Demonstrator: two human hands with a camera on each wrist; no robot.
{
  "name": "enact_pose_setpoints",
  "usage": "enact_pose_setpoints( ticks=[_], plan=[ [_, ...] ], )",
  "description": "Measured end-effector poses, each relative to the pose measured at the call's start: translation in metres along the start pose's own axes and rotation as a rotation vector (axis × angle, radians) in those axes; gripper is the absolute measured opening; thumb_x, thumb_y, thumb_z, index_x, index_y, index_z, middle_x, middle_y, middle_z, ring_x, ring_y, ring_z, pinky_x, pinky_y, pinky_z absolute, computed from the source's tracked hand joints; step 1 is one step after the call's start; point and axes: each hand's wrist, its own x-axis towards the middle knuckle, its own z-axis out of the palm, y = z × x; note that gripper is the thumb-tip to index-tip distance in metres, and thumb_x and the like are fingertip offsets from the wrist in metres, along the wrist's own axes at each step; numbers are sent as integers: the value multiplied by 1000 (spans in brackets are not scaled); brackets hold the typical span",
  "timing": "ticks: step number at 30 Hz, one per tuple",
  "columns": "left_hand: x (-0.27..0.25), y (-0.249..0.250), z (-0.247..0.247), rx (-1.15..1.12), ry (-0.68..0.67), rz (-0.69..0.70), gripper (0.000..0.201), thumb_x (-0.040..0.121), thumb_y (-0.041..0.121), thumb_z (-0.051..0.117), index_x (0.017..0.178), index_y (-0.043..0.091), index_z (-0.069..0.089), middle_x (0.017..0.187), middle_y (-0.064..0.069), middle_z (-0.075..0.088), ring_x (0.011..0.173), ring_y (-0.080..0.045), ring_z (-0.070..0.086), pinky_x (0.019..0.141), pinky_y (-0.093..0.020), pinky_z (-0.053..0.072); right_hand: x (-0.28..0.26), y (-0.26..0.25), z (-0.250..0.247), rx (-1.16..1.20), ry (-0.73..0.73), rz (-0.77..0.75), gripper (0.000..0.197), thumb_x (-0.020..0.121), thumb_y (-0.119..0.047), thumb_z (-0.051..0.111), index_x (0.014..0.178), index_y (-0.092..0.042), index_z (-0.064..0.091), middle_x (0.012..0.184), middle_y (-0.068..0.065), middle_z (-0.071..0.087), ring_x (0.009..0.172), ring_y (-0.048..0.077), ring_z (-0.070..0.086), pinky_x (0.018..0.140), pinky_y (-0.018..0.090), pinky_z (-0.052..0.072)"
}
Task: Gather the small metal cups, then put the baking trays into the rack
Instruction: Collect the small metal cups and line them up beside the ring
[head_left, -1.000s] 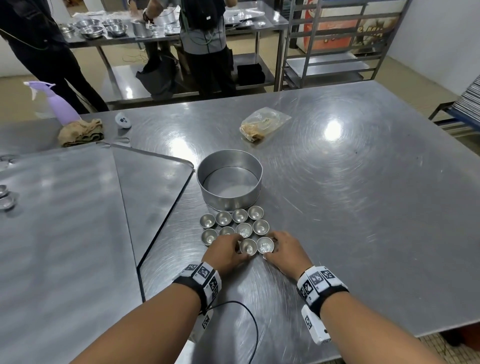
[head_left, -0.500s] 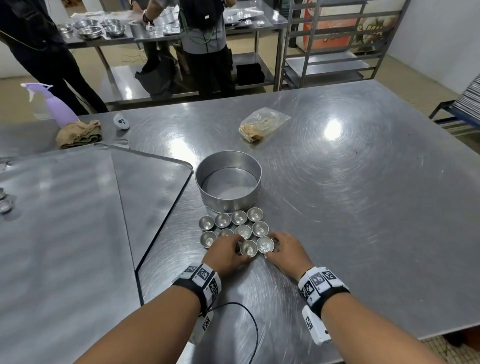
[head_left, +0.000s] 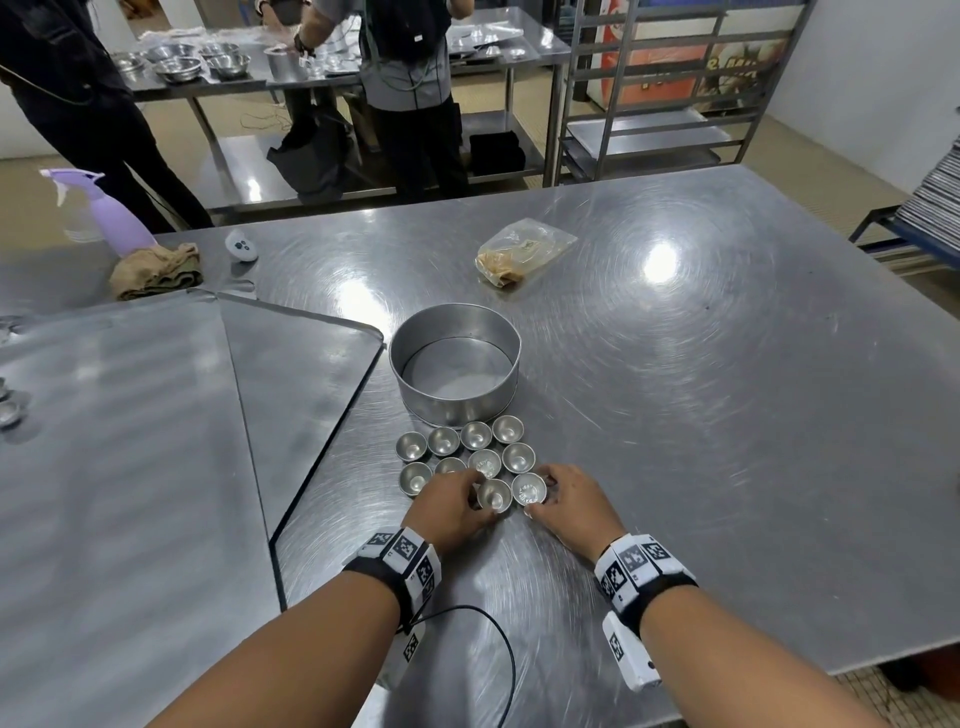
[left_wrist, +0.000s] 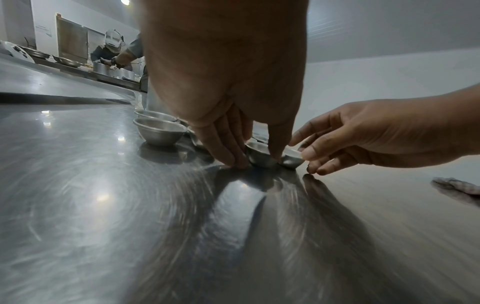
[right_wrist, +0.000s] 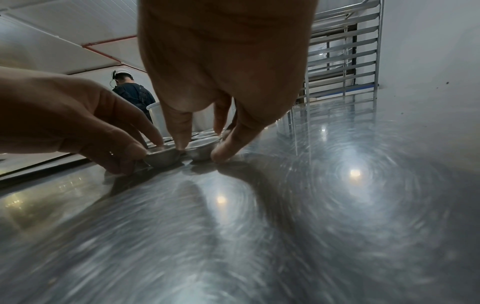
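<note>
Gathering was in hand: the left hand pinched one cup, the right hand pinched its neighbour, other cups clustered just beyond the fingertips. Next, I judge, both need lifting together, stacked.

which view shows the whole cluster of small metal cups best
The head view: it looks down on the cluster of small metal cups beside the round cake tin. Both wrist views sit low and show only the nearest cups side-on, behind fingers.
</note>
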Motion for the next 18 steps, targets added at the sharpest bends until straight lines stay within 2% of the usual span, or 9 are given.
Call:
enact_pose_setpoints(
  ticks=[3, 5, 10, 14, 18],
  plan=[
    [-1, 1, -3, -5, -9, 9, 33, 82, 35, 75, 108, 18, 66, 89, 1, 71, 81, -12, 63, 69, -25, 47, -3, -1, -2, -10, -1, 25, 44, 81, -31, 76, 122, -25, 63, 116, -4, 60, 100, 10, 59, 92, 25, 48],
    [-3, 2, -6, -10, -2, 6, 32, 83, 36, 74, 109, 19, 66, 93, 0, 71, 85, -14, 64, 72, -26, 47, -3, -3, -4, -24, 43, 48, 35, 83, -34, 73, 116, -25, 66, 111, -5, 60, 100, 13, 59, 90, 28, 48],
    [-14, -12, -25, -24, 48, -45, 21, 79, 42, 69, 92, 28, 60, 83, 6, 68, 84, -17, 63, 72, -28, 48, 4, -31, -3, -19, 214, 27, 11, 88, -37, 65, 90, -27, 66, 89, -8, 64, 82, 14, 59, 71, 27, 41],
    [-35, -40, -62, 7, 114, -106, 32, 83, 47, 71, 105, 23, 67, 91, 5, 71, 80, -11, 62, 66, -23, 42, 23, -82, 21, 25, 222, -79, 12, 87, -37, 65, 82, -27, 63, 79, -11, 64, 76, 16, 61, 67, 28, 44],
    [-70, -93, -112, 42, 190, -228, 38, 88, 49, 66, 116, 24, 66, 99, 6, 71, 92, -14, 64, 78, -28, 49, 39, -152, 63, 53, 122, -225, 12, 89, -35, 63, 82, -25, 65, 77, -12, 59, 74, 12, 56, 68, 27, 40]
  ],
)
